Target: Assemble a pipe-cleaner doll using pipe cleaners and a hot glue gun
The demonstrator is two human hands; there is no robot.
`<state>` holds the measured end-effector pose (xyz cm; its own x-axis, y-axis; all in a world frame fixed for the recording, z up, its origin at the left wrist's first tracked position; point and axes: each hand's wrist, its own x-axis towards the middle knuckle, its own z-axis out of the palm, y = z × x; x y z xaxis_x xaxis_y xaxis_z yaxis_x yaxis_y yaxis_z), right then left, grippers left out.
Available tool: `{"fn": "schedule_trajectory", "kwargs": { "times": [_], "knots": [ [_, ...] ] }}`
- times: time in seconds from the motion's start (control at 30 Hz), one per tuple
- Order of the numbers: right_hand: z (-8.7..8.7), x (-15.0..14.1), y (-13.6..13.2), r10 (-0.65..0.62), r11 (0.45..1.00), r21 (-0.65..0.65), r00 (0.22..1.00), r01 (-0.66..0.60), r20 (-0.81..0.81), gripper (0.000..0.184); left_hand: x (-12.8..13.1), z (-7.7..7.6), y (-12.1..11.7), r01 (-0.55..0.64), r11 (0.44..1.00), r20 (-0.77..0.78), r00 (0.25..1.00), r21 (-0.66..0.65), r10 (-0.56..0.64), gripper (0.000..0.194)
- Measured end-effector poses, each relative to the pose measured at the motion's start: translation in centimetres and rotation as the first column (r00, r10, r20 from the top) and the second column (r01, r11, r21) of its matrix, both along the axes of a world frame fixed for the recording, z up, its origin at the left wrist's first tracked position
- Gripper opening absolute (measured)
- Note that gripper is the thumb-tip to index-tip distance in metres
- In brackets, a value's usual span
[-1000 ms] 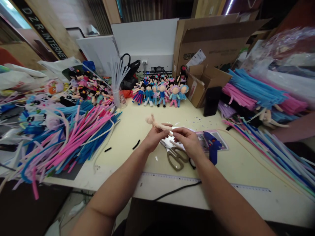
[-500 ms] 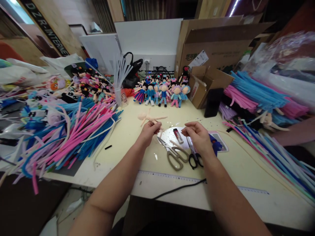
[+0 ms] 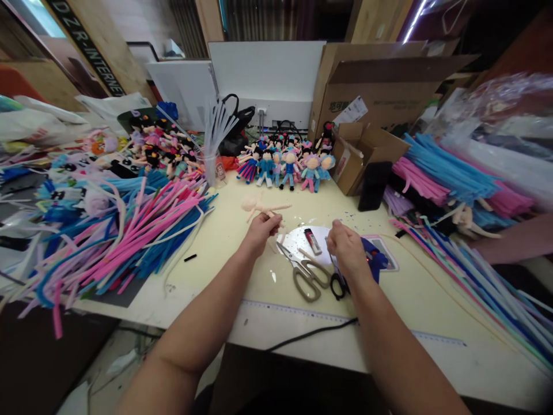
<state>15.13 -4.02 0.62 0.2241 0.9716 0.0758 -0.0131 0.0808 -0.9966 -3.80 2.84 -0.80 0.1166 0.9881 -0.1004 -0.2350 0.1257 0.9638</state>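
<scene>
My left hand [image 3: 261, 231] pinches a beige pipe-cleaner doll figure [image 3: 273, 207] with a rounded head and thin limbs, held over the table. My right hand [image 3: 349, 251] is closed, fingers curled, above black-handled scissors [image 3: 337, 286]; whatever it may hold is hidden. Between the hands, a lighter [image 3: 313, 241] lies on a white sheet [image 3: 296, 235] sprinkled with small scraps. Scissors with beige handles [image 3: 306, 283] rest open just in front of it. Right of my right hand, a dark blue fuzzy piece [image 3: 377, 255] lies on a pink-rimmed flat item [image 3: 392, 260].
Pipe cleaners lie in a large pile [image 3: 129, 230] at left and in bundles [image 3: 453, 167] at right. Several finished dolls [image 3: 289, 170] stand at the back, beside a cardboard box [image 3: 367, 150] and a black phone [image 3: 372, 185]. A ruler [image 3: 298, 312] runs along the front edge.
My right hand has turned and its fingers have curled from a loose pinch into a tighter closed shape. My left hand keeps the doll figure in nearly the same place. The view has shifted slightly.
</scene>
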Motion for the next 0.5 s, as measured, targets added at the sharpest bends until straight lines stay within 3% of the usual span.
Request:
{"fn": "schedule_trajectory", "kwargs": {
  "times": [0.13,0.2,0.27,0.37,0.43,0.5],
  "knots": [
    [4.4,-1.2,-3.0,0.218,0.973,0.043,0.965,-0.226,0.146,0.039,0.0,-0.6,0.2,-0.032,0.999,-0.013,0.999,-0.028,0.031,0.038],
    [7.1,-0.6,-3.5,0.216,0.964,0.114,0.958,-0.239,0.187,0.032,0.1,-0.9,0.2,-0.037,0.999,-0.009,0.999,-0.040,0.036,0.039],
    [9.8,1.0,-2.4,0.106,0.965,0.207,0.961,-0.162,0.256,0.026,0.2,-1.1,0.2,-0.038,0.998,-0.012,0.999,-0.051,0.037,0.040],
    [13.5,4.9,2.2,-0.151,0.945,0.327,0.898,0.008,0.414,0.021,0.3,-1.2,0.1,-0.021,0.998,-0.009,1.000,-0.063,0.020,0.040],
    [15.5,7.5,6.5,-0.328,0.911,0.394,0.800,0.126,0.502,0.025,0.3,-1.2,0.0,-0.018,0.997,-0.018,1.000,-0.070,0.016,0.039],
    [17.1,9.8,10.8,-0.484,0.856,0.483,0.614,0.185,0.623,0.037,0.2,-1.1,0.0,-0.022,0.997,-0.034,0.999,-0.076,0.020,0.038]
  ]
}}
